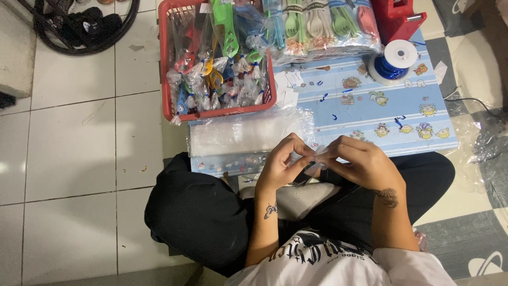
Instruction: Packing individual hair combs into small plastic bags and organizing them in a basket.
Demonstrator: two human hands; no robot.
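Head view: left hand (281,161) and right hand (360,161) pinch a small, crinkled clear plastic bag (319,153) between fingertips, near the worktop (370,106)

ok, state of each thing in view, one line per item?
left hand: fingertips pinched on the clear bag
right hand: fingertips pinched on the same bag
clear bag: held between both hands, above the lap
red basket: full of tied, filled bags
stack of clear bags: flat on the table's near edge
blue wire spool: upright on the table
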